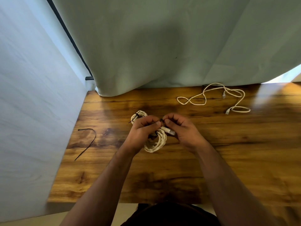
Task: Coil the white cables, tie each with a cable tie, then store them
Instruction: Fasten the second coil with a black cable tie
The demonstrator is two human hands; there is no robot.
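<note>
**Far left of the table:** one spare black tie lies loose and unused.

**Finished coil:** white, already banded with a black tie. It rests on the table just behind the left hand.

**Left hand:** the fingers are curled round the top of a second coil. I cannot tell whether this coil is lifted or touching the table. It is cream-white and twisted like rope, and a connector juts out toward the right hand.

**Right hand:** thumb and forefinger pinch a black cable tie at the top of the coil, between the two hands.

**Step in hand, by judgement:** fastening the tie on the second coil. The next move calls for drawing the tail snug through its head, with the left hand holding the loops bunched.

**Far right:** a third white cable lies uncoiled, well apart from the hands. No storage place is visible.
</note>
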